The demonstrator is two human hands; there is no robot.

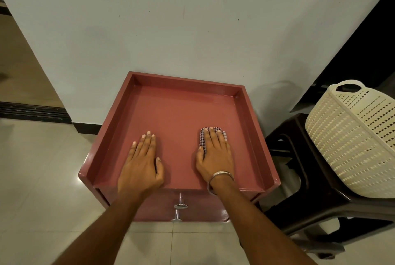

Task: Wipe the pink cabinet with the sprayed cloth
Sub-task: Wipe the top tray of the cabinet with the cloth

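The pink cabinet [179,106] stands against the wall, its recessed top ringed by a raised rim. My left hand [142,161] lies flat and empty on the front left of that top, fingers pointing at the wall. My right hand [214,153], with a metal bangle on the wrist, presses flat on a small checked cloth [202,136] at the front right of the top. Only the cloth's far and left edges show around my fingers. Two metal drawer knobs [180,206] stick out of the cabinet front below.
A cream woven plastic basket [350,136] sits on a dark plastic stool [299,179] close to the cabinet's right side. The white wall [171,29] is directly behind. Tiled floor [42,168] lies to the left and front, with a doorway at far left.
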